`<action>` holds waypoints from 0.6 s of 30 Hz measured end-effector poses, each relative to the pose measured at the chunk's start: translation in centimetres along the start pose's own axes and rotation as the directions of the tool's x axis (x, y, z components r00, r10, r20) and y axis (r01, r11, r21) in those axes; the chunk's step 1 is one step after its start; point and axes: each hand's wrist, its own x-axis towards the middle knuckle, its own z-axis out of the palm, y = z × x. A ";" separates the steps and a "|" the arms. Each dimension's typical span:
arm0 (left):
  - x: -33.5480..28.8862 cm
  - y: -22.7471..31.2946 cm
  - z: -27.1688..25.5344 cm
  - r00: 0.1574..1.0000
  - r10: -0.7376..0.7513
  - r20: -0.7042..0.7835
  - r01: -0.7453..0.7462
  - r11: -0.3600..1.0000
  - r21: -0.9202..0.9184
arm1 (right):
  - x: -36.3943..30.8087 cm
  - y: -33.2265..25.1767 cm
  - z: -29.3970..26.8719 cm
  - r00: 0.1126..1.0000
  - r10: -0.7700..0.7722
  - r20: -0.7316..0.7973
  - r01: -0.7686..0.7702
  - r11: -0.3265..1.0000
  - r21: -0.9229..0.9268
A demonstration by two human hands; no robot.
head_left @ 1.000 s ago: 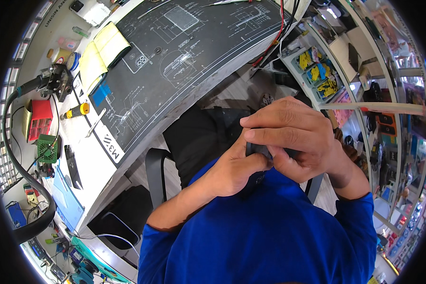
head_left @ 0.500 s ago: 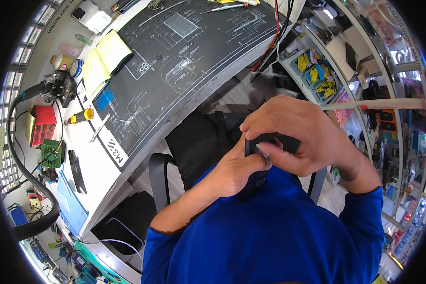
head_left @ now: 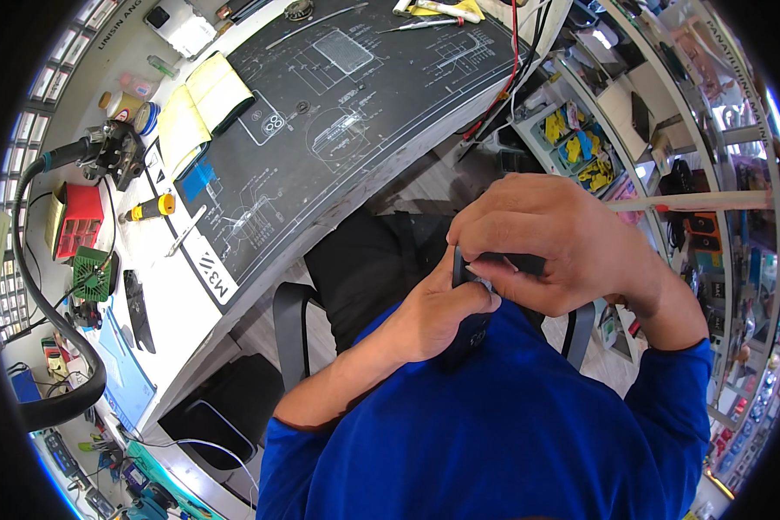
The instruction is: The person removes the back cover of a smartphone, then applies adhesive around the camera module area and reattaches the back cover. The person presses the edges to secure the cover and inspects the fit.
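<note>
Along the left end of the bench [head_left: 180,303] lie a red box [head_left: 80,212], a yellow-and-black screwdriver [head_left: 152,208], a green gridded block [head_left: 91,273] and, nearer the front edge, a flat black piece [head_left: 137,310] beside a blue sheet [head_left: 126,368]. A thick black flexible arm [head_left: 100,377] curves past that end. Toward the back edge, an open yellow notebook [head_left: 221,91] overlaps a black mat [head_left: 295,169]. Red and black cables [head_left: 516,52] hang at the right end; past them, a divided bin [head_left: 542,130] holds yellow and blue pieces.

Bold lettering marks the mat's front left corner, and white line diagrams cover its surface. More lettering runs along the wall behind the bench and on the glass at upper right.

The dark object [head_left: 470,336] is off the bench, beyond its front edge, before the person's torso. It looks black and slim, with small pale marks low down. The left hand [head_left: 433,316] has its grip closed around it. The right hand [head_left: 563,243] bends over the upper end, fingertips at the edge — hiding much of it — and I cannot tell whether that grip is pinching.
</note>
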 end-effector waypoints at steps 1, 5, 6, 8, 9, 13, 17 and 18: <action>0.0 0.3 0.0 1.000 -0.010 0.020 0.009 0.999 0.033 | 0.2 0.2 0.0 0.999 -0.035 0.008 0.035 0.999 -0.012; 0.2 0.9 -0.3 0.998 -0.042 0.056 0.037 0.994 0.100 | 1.2 0.0 -0.8 0.986 -0.087 0.145 0.105 0.986 -0.127; 0.2 0.8 -0.3 0.997 -0.048 0.058 0.042 0.994 0.101 | 1.4 -0.3 -1.1 0.978 -0.080 0.191 0.111 0.981 -0.157; 0.1 0.5 -0.3 0.997 -0.050 0.055 0.048 0.998 0.031 | 1.8 -0.9 -1.8 0.955 -0.037 0.294 0.100 0.974 -0.203; 0.1 0.4 -0.3 0.997 -0.053 0.052 0.053 0.999 -0.006 | 1.9 -0.9 -1.8 0.953 -0.032 0.302 0.100 0.972 -0.213; -0.1 0.3 -0.2 0.999 0.029 0.038 -0.029 1.000 0.009 | 2.4 -1.2 -1.8 0.952 0.005 0.305 0.066 0.973 -0.223; 0.0 0.4 0.0 0.992 0.099 0.071 -0.096 0.994 -0.045 | 3.1 -1.9 -1.4 0.949 0.071 0.307 0.002 0.972 -0.234; 0.0 0.6 -0.2 0.995 0.068 0.073 -0.066 0.997 -0.034 | 3.2 -2.0 -1.3 0.951 0.078 0.298 -0.004 0.971 -0.240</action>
